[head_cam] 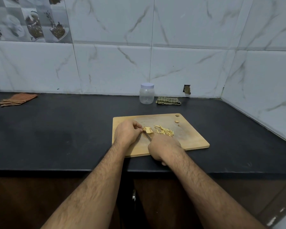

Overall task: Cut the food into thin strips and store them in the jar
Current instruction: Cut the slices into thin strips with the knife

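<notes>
Head view: left hand (pixel 126 132) pinches food (pixel 148 130) on board (pixel 191 139); right hand (pixel 163 148) grips knife (pixel 147 136); jar (pixel 146 93) unlabelled.

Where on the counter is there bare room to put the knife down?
Bare counter lies left of the cutting board, up to the orange cloth, and right of the board toward the wall. Crowded: mid-board, with both hands, cut strips, and behind it jar and green cloth.

black counter (pixel 56 129), light wood board (pixel 193 139), pale yellow strips (pixel 163 130), orange striped cloth (pixel 17 100), green checked cloth (pixel 168 100), white marbled tiles (pixel 188 63)
</notes>
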